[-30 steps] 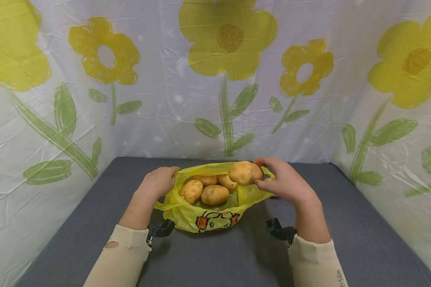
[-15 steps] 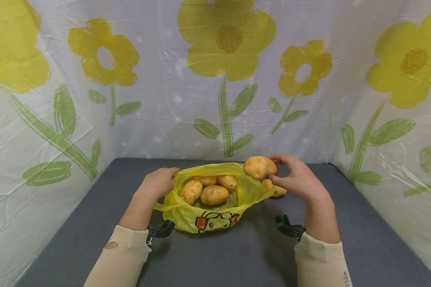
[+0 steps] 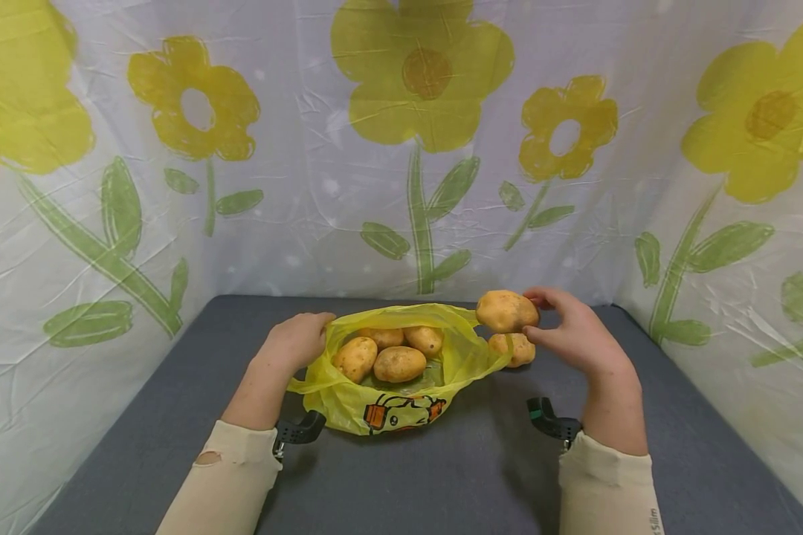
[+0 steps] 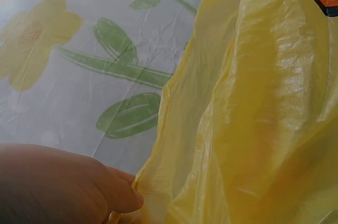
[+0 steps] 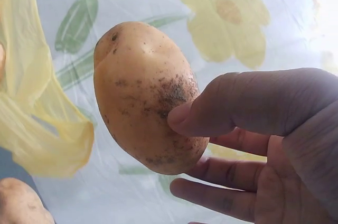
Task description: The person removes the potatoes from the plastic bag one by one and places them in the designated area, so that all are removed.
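Yellow bag (image 3: 381, 386) rim pinched left hand (image 3: 294, 342); right hand (image 3: 575, 338) grips potato (image 5: 145, 97), thumb visible wrist view only.

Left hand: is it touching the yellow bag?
Touching. Left wrist view shows the left hand pinching the yellow bag rim; the head view agrees.
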`<act>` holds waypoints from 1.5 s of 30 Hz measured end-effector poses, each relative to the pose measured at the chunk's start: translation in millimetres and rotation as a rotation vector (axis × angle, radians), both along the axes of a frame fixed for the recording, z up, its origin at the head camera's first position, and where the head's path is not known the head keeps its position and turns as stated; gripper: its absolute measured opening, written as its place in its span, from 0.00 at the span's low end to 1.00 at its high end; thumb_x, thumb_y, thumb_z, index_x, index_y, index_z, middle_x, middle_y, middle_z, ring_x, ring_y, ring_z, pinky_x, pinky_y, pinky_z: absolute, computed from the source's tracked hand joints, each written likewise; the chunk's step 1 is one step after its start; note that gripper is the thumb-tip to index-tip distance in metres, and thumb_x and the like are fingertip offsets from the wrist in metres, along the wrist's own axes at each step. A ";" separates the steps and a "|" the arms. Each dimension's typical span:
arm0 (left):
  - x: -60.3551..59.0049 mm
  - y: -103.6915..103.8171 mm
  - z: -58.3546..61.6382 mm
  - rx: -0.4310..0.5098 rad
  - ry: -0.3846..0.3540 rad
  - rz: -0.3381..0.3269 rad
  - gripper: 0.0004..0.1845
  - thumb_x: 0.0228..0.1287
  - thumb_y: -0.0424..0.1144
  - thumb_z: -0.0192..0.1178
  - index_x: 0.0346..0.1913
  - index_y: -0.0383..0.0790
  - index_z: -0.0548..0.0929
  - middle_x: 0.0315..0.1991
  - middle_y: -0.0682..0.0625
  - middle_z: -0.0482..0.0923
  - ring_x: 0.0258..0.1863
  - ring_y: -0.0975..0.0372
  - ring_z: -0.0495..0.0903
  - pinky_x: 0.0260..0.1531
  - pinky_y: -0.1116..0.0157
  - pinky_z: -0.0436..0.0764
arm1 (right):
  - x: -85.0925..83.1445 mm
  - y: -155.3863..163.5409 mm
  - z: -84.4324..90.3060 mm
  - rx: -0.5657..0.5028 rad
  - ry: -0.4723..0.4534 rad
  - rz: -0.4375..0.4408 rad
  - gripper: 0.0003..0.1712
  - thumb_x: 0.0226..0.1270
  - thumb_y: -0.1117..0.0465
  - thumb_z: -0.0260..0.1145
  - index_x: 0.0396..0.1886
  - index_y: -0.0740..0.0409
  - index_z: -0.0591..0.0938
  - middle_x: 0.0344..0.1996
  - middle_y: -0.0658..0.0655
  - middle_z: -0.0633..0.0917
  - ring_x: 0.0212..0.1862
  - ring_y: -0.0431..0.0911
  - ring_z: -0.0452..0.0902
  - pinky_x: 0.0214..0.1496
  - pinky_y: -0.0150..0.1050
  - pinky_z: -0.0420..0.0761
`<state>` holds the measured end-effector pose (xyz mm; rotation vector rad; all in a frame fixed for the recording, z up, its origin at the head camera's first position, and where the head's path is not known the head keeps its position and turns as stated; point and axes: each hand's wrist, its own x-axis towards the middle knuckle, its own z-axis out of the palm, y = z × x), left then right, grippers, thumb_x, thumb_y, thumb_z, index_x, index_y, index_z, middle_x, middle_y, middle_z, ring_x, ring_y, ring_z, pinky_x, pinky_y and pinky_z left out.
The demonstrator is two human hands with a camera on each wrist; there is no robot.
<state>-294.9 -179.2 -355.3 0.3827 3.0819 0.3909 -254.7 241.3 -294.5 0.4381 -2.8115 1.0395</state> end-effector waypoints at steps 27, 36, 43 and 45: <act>-3.0 0.1 -5.1 0.000 0.015 0.010 0.23 0.82 0.33 0.44 0.74 0.34 0.71 0.68 0.36 0.74 0.65 0.42 0.75 0.54 0.47 0.79 | -10.1 33.2 -12.3 0.024 -0.019 -0.073 0.35 0.71 0.58 0.69 0.73 0.68 0.70 0.64 0.72 0.74 0.65 0.66 0.69 0.58 0.64 0.73; -4.0 0.1 -5.8 -0.003 0.004 0.018 0.24 0.80 0.33 0.45 0.75 0.35 0.71 0.68 0.37 0.74 0.55 0.48 0.79 0.36 0.56 0.74 | -13.3 45.5 -18.3 -0.003 -0.052 -0.091 0.34 0.72 0.59 0.69 0.72 0.67 0.71 0.63 0.72 0.74 0.62 0.67 0.72 0.54 0.60 0.78; -4.2 0.8 -5.7 -0.009 0.004 0.016 0.24 0.81 0.35 0.49 0.75 0.35 0.70 0.68 0.37 0.75 0.62 0.44 0.77 0.41 0.53 0.77 | -14.8 54.0 -24.6 0.006 -0.078 -0.119 0.35 0.72 0.60 0.67 0.72 0.73 0.68 0.62 0.74 0.74 0.62 0.68 0.73 0.55 0.61 0.78; -4.4 0.7 -6.1 -0.009 0.002 0.015 0.24 0.80 0.35 0.50 0.75 0.35 0.70 0.68 0.37 0.75 0.63 0.43 0.76 0.44 0.52 0.78 | -15.5 55.8 -26.7 0.004 -0.091 -0.125 0.35 0.72 0.60 0.67 0.72 0.73 0.68 0.63 0.75 0.74 0.61 0.68 0.73 0.55 0.61 0.78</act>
